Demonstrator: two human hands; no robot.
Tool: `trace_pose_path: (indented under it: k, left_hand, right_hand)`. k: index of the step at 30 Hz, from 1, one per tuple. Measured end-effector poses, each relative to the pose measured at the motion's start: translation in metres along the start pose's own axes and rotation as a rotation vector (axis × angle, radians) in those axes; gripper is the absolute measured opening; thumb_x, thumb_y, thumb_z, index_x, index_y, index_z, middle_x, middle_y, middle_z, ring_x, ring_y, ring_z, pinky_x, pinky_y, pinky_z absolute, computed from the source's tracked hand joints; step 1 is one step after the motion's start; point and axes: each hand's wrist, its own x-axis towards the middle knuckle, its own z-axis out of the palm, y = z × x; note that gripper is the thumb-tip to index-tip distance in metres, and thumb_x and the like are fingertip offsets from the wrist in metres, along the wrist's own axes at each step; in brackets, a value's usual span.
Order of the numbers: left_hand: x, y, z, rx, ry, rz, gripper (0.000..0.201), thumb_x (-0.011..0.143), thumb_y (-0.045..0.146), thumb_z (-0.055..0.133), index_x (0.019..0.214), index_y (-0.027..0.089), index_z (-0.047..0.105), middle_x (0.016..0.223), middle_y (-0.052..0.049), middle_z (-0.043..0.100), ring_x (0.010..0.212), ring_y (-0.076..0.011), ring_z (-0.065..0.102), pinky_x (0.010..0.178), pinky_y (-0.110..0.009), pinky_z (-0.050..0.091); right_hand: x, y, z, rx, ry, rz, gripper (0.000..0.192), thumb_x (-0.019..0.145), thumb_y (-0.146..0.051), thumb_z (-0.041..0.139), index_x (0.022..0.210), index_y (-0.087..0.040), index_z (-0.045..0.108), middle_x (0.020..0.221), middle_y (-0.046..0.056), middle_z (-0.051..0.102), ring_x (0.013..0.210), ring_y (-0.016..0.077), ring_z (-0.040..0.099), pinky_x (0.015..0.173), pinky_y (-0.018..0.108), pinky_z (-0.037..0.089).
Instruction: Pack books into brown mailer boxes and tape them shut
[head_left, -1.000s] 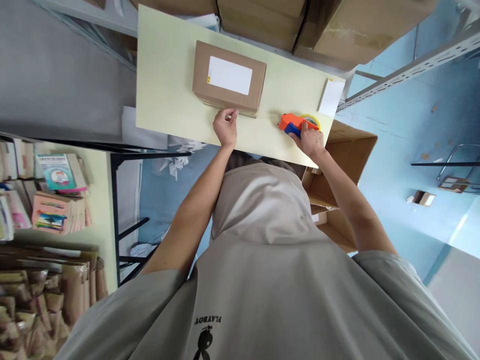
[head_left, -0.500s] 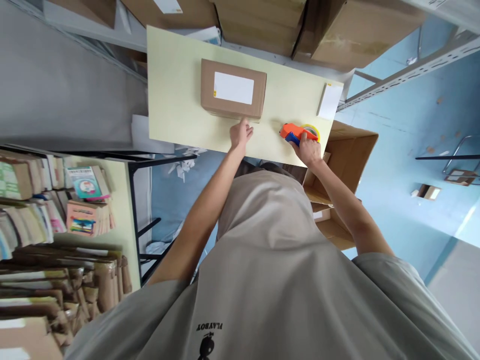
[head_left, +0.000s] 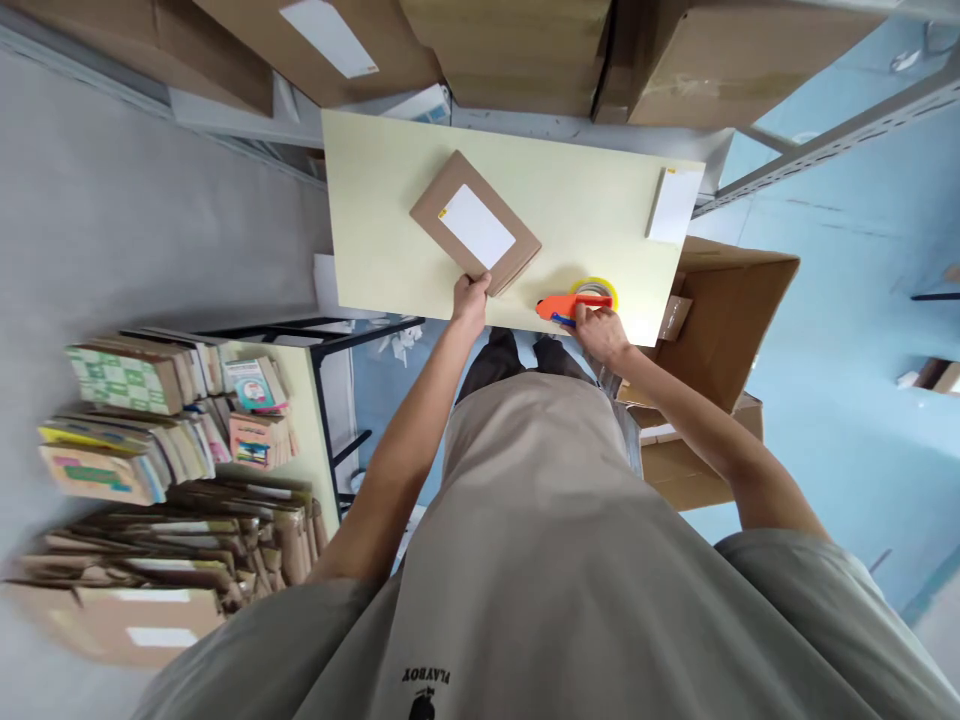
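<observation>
A small brown cardboard box (head_left: pixel 459 192) with a white label (head_left: pixel 477 228) lies turned at an angle on the pale yellow tabletop (head_left: pixel 375 230). My left hand (head_left: pixel 471 302) is closed on the box's near corner, thumb on top by the label. My right hand (head_left: pixel 601 330) is wrapped round the handle of an orange and blue tape dispenser (head_left: pixel 561 306), which carries a yellow-rimmed roll of tape. The dispenser rests on or just over the table near its front edge, to the right of the box and apart from it.
A stack of white labels (head_left: pixel 675 204) lies at the table's right end. Large cartons (head_left: pixel 517 60) line the shelf behind. An open carton (head_left: pixel 739 320) stands at the right. Books (head_left: pixel 127 378) and folded cardboard (head_left: pixel 180 550) fill the area at left.
The box has turned from nearly square to the table to a slant, and my left hand now grips its corner. The dispenser has shifted slightly left and nearer me. The whole view has shifted.
</observation>
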Motion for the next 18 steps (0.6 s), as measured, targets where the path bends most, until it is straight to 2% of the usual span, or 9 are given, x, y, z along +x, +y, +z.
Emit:
trace_pose_path:
  k: [2,5,9,13,16,18]
  left_hand:
    - [-0.002,0.002,-0.008,0.028,0.039,0.023,0.033,0.093,0.030,0.097,0.112,0.023,0.071,0.135,-0.015,0.084,0.144,-0.0330,0.077,0.130,-0.048,0.060]
    - [0.000,0.005,-0.006,0.075,0.075,0.115,0.052,0.092,0.034,0.100,0.133,0.024,0.070,0.145,-0.014,0.082,0.147,-0.0330,0.077,0.134,-0.049,0.057]
    - [0.005,0.005,-0.004,0.146,0.055,0.172,0.059,0.087,0.043,0.105,0.132,0.024,0.071,0.142,-0.015,0.083,0.149,-0.0343,0.076,0.136,-0.049,0.057]
    - [0.005,0.006,-0.006,0.195,0.072,0.159,0.060,0.085,0.051,0.104,0.126,0.024,0.069,0.141,-0.017,0.084,0.147,-0.0361,0.078,0.134,-0.049,0.059]
    - [0.003,0.007,-0.006,0.211,0.070,0.151,0.061,0.083,0.053,0.105,0.124,0.025,0.069,0.143,-0.018,0.083,0.149,-0.0358,0.077,0.133,-0.047,0.059]
    - [0.000,0.010,-0.007,0.210,0.042,0.155,0.060,0.083,0.053,0.105,0.123,0.026,0.069,0.144,-0.016,0.084,0.151,-0.0326,0.076,0.133,-0.043,0.058]
  right_hand:
    - [0.005,-0.016,-0.001,0.004,-0.042,-0.040,0.063,0.128,-0.042,0.029,0.163,0.006,0.049,0.136,0.037,0.081,0.126,0.0428,0.082,0.109,0.049,0.055]
    - [0.012,-0.027,-0.004,0.004,-0.069,-0.066,0.066,0.127,-0.043,0.028,0.166,0.009,0.044,0.142,0.039,0.078,0.131,0.0422,0.081,0.111,0.049,0.055]
    - [0.010,-0.023,-0.004,0.010,-0.067,-0.072,0.066,0.128,-0.044,0.029,0.165,0.008,0.046,0.143,0.039,0.079,0.132,0.0427,0.081,0.113,0.048,0.054]
    - [-0.008,0.001,0.005,0.014,-0.072,-0.089,0.063,0.128,-0.044,0.032,0.163,0.005,0.050,0.138,0.038,0.081,0.129,0.0425,0.083,0.111,0.048,0.055]
    - [-0.018,0.036,0.007,0.010,-0.111,0.014,0.065,0.128,-0.047,0.031,0.164,0.005,0.049,0.136,0.038,0.082,0.123,0.0432,0.083,0.106,0.049,0.057]
    - [-0.013,0.060,0.001,0.009,-0.082,0.105,0.069,0.128,-0.049,0.028,0.165,0.006,0.047,0.136,0.039,0.081,0.118,0.0432,0.083,0.103,0.050,0.059]
